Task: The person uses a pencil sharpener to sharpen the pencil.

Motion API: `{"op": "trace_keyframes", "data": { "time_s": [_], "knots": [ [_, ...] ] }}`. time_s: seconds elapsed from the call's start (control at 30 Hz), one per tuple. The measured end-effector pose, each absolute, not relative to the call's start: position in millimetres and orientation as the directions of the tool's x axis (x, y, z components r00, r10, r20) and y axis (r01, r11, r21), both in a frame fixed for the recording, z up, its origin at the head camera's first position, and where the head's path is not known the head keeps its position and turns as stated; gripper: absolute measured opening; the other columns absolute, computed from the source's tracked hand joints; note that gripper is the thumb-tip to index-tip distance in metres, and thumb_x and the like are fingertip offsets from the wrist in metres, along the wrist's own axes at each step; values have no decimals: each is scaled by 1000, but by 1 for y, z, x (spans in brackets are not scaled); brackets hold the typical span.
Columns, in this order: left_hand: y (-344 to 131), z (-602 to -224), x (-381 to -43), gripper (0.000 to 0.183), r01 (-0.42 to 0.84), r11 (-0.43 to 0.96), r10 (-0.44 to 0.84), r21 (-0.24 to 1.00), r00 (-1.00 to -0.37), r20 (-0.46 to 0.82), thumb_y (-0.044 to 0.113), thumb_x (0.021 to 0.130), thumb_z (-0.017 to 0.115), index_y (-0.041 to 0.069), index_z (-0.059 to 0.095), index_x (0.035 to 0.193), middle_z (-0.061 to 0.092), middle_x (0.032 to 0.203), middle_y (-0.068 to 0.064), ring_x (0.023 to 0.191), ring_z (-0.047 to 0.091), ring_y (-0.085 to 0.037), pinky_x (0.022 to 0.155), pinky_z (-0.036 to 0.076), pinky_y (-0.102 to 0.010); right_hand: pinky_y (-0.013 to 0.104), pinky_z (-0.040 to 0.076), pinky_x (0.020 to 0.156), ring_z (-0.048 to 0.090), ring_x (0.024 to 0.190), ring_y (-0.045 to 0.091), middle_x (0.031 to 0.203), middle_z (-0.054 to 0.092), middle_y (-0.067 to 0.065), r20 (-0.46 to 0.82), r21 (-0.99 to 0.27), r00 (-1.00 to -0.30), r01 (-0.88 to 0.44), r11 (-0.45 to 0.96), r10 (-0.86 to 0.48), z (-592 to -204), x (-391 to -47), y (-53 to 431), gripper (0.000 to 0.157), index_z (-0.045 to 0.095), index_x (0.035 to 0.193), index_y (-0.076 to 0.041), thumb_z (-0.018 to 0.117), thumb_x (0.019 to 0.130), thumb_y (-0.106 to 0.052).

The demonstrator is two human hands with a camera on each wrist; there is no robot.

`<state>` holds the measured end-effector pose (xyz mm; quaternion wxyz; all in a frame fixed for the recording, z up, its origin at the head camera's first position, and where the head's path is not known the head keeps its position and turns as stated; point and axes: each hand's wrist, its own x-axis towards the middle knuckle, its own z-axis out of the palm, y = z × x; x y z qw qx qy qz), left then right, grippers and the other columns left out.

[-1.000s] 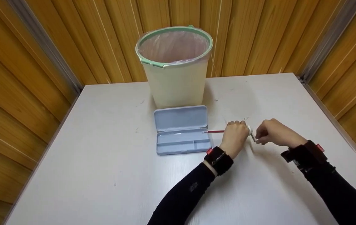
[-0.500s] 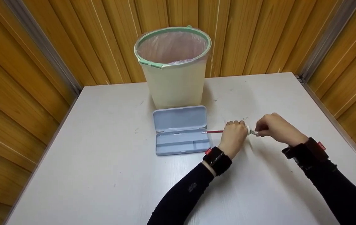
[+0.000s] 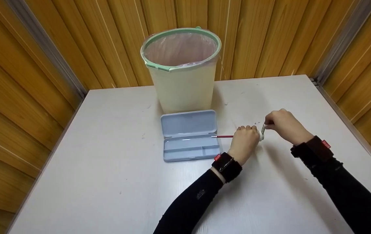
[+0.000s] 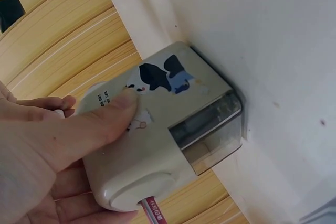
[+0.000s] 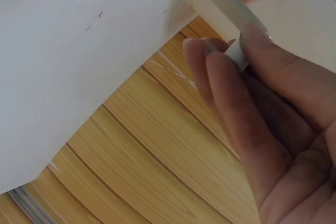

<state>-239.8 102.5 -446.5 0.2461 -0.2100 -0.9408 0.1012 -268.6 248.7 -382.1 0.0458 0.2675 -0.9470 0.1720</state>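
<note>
The right hand (image 3: pixel 284 128) pinches the small white knob (image 5: pixel 236 53) of a crank arm (image 5: pixel 228 6) between thumb and fingertips; its grip is narrow, closed down on the knob alone; the left hand (image 3: pixel 245 139) holds a hand-crank pencil sharpener (image 4: pixel 163 121), thumb laid across the printed face, fingers on the opposite side; the sharpener's base appears to rest on the desk (image 3: pixel 107 146).

A red pencil (image 3: pixel 224 136) is seated in the sharpener's left face; its long axis runs left to right, roughly in line with the crank hub at the right face; the governing relation is therefore the offset of the knob from this axis; in the head view the crank arm reaches from the hub toward the far side, with the right hand's grip at its far end; how much of that offset is height cannot be told. The right hand is nearer the crank; the left hand is nearer the pencil, whose shaft emerges on its left.

The sharpener has a transparent drawer (image 4: pixel 212 148); its contents cannot be made out.

Left of the left hand lies a blue pencil box (image 3: pixel 185 143), lid folded back to the far side; the pencil's eraser end overlaps its right edge, contact uncertain; just beyond the lid stands a cream waste bin (image 3: pixel 184 89) with a green rim and a plastic liner; wood-patterned panelling (image 3: pixel 254 39) closes the far side.
</note>
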Motion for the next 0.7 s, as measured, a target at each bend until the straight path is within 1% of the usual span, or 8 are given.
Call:
{"op": "trace_keyframes", "data": {
  "time_s": [0.13,0.3,0.53,0.7],
  "knots": [
    [103,-447,-239,13,346,890,448,-296,-786,426,18,93,57,19,69,93,69,79,9,68,63,-6,63,51,-20,48,51,68,65,71,33,75,70,17,190,-293,-860,-510,809,-474,-387,-274,248,4,70,79,6,73,79,3],
    [103,-447,-239,11,352,891,448,-285,-781,435,17,91,59,18,70,93,69,79,8,68,63,-6,63,51,-20,48,51,67,64,70,33,75,69,17,213,-284,-864,-501,818,-456,-395,-281,246,6,69,78,6,72,81,1],
    [102,-446,-240,13,355,890,449,-285,-787,423,18,92,58,18,70,96,71,82,7,70,65,-7,65,52,-20,50,52,69,65,73,37,77,70,20,234,-275,-868,-492,826,-438,-407,-289,245,6,69,80,6,71,83,0],
    [101,-449,-239,14,350,887,456,-301,-765,454,19,92,57,19,71,94,70,80,8,69,65,-8,63,52,-21,51,52,72,66,76,40,80,70,22,217,-279,-874,-482,830,-435,-418,-294,244,6,69,81,8,70,83,2]
  ]
}}
